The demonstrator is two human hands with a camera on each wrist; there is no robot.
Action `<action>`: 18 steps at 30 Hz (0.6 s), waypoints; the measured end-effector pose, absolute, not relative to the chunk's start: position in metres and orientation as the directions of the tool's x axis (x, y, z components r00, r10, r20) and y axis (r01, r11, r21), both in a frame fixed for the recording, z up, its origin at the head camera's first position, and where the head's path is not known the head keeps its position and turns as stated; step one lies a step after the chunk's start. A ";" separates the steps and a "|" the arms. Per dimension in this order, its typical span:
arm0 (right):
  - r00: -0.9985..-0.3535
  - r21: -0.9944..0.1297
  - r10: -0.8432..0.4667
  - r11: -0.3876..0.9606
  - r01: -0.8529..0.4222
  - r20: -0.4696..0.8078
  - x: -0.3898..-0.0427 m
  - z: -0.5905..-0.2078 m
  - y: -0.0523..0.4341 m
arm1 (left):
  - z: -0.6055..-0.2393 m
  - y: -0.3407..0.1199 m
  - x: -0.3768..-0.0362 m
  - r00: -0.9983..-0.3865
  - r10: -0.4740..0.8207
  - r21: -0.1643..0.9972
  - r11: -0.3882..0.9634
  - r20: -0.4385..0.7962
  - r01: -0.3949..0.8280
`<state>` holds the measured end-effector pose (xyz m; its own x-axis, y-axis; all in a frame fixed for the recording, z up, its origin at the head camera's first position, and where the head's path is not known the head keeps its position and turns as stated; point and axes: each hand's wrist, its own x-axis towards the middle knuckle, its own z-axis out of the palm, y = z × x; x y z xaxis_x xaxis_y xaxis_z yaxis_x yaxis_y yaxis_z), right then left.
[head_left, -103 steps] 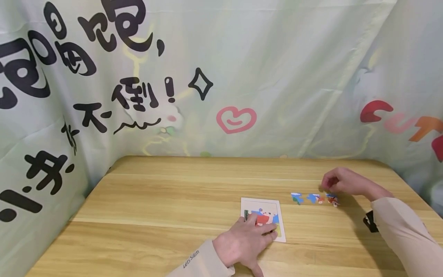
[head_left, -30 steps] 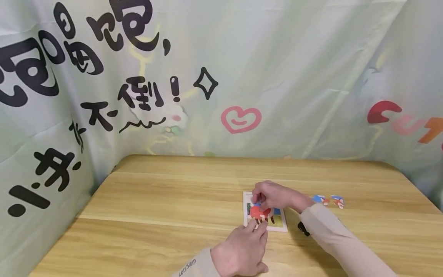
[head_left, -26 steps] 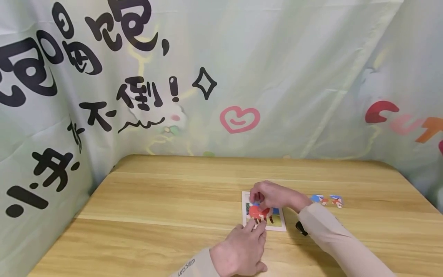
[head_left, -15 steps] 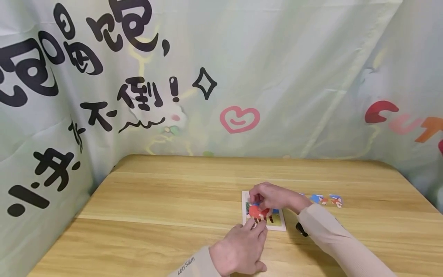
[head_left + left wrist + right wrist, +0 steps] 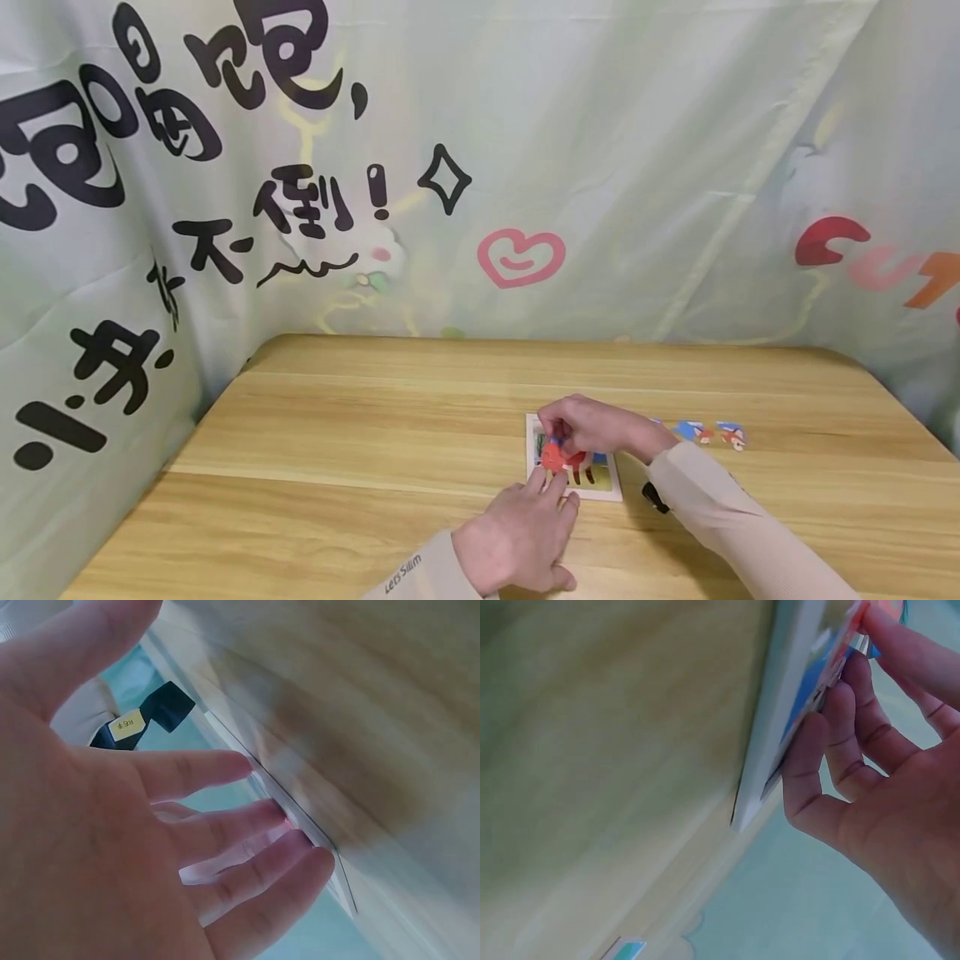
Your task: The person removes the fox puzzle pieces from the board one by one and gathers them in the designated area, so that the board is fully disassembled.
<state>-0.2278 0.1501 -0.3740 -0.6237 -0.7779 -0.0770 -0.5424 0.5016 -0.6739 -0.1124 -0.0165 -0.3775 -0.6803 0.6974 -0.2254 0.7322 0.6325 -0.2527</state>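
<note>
My right hand (image 5: 588,423) reaches over a white-framed jigsaw puzzle board (image 5: 609,494) and pinches a red and blue puzzle piece (image 5: 552,458) at the board's left part. The piece stands tilted over the picture. In the right wrist view, thumb and fingertips meet at the piece beside the raised board rim (image 5: 759,742); the fingers partly hide the picture. Flat on the near side, my left hand (image 5: 517,537) has its fingers nearly straight, with the fingertips at the board's near edge and close below the piece. Brown legs and a yellow ground show on the board.
Right of the board lie loose puzzle pieces: a blue and orange one (image 5: 693,431), another with a fox face (image 5: 731,436), and one mostly behind the right wrist. A black camera mount (image 5: 655,497) hangs under the right sleeve. A printed curtain (image 5: 600,167) stands behind the wooden table (image 5: 337,433).
The right hand came from the loose pieces at the right to the board. Within the last half second the red and blue piece has tilted up in its fingers; the left fingertips shifted slightly left.
</note>
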 end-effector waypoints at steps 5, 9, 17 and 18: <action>-0.637 -0.685 -0.769 0.492 -0.538 -0.052 -0.230 -0.375 0.152 | -0.376 -0.015 -0.112 -0.677 0.697 -0.256 0.628 -0.234 0.735; -0.653 -0.712 -0.756 0.484 -0.509 -0.046 -0.234 -0.375 0.153 | -0.377 -0.015 -0.112 -0.681 0.694 -0.260 0.630 -0.235 0.732; -0.677 -0.707 -0.736 0.479 -0.521 0.000 -0.238 -0.367 0.156 | -0.376 -0.014 -0.113 -0.683 0.688 -0.245 0.637 -0.247 0.730; -0.683 -0.706 -0.730 0.483 -0.518 0.002 -0.239 -0.366 0.157 | -0.376 -0.014 -0.114 -0.683 0.686 -0.243 0.638 -0.250 0.730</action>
